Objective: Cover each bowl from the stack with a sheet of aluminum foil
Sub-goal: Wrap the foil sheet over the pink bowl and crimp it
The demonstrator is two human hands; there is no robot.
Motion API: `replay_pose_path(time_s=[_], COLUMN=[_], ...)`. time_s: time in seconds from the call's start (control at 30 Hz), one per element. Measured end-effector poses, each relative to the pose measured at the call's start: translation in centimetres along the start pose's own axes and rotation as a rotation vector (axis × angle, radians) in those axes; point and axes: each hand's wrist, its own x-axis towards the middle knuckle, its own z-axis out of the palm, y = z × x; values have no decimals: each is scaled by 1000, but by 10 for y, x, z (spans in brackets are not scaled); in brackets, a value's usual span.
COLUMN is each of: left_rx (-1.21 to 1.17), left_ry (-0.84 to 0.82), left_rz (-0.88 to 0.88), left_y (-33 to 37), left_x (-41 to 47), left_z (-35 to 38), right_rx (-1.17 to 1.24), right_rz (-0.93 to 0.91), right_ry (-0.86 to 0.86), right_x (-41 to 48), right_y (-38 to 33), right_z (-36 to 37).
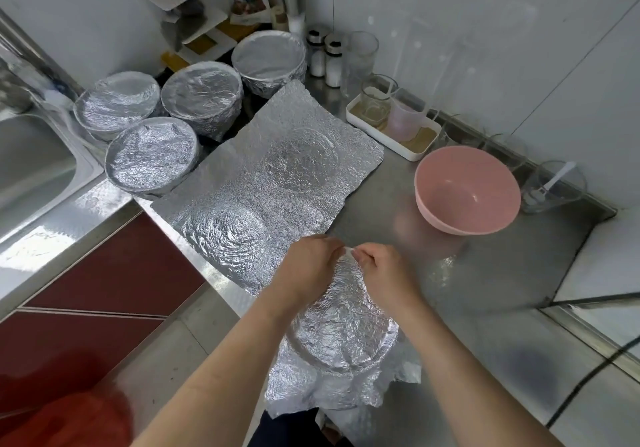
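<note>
- A steel kitchen counter is seen from above, looking down over a person's two bare forearms.
- Near the counter's front edge, directly before the person, a crinkled foil sheet lies draped over something round. A rim shows through the foil, so it is very likely a bowl, though the bowl itself is hidden.
- The left hand and right hand meet at the far side of that rim, fingertips almost touching. Each pinches the foil's far edge between curled fingers and thumb.
- From the hands, the draped shape lies back toward the person's body, between the two forearms. Loose foil spreads out on its near side.
- A pink bowl stands to the right and farther back, bare and empty. It is well apart from the hands and nearer the right one.
- A large flat foil lies beyond and left of the hands. Its long axis runs from near left to far right, and its near end is just beside the left hand.
- Four covered bowls cluster at the far left, beside a sink.
- The step in hand seems to be tucking the far edge down. The pink bowl looks like the only one left uncovered.
</note>
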Motion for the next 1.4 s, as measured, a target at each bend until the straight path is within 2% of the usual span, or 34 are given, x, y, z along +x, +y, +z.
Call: replay_pose_path(time_s=[0.2, 0.4, 0.53, 0.63, 0.73, 0.8, 1.07, 1.27, 1.33, 1.4], left_rx=[-27, -41, -16, -134, -286, -302, -274, -300, -344, -390], left_ry=[86, 126, 140, 181, 75, 33, 67, 133, 199, 285], left_rz=[-53, -213, -340, -315, -295, -317, -321, -357, -424, -511], left_y=[7, 8, 4, 5, 9, 8, 3, 4, 7, 9], left_x=[-1, -6, -17, -18, -16, -16, -21, -32, -37, -43], left_z=[-7, -8, -7, -11, -8, -2, 3, 5, 3, 1], right_rx=[-97, -193, -212, -263, -266, -278, -336, -327, -335, -305], right_rz=[-68, -175, -171, -131, -118, -121, -134, -214, -249, -218], right_ry=[-6, -146, -86, -91, -103, -110, -99, -203, -167, -53], right_x=[6, 22, 20, 16, 14, 15, 16, 20, 20, 17], right_y=[-7, -20, -15, -13, -13, -13, -14, -21, -23, -22], right_z=[-12, -25, -25, -20, -16, -14, -10, -14, -19, -29])
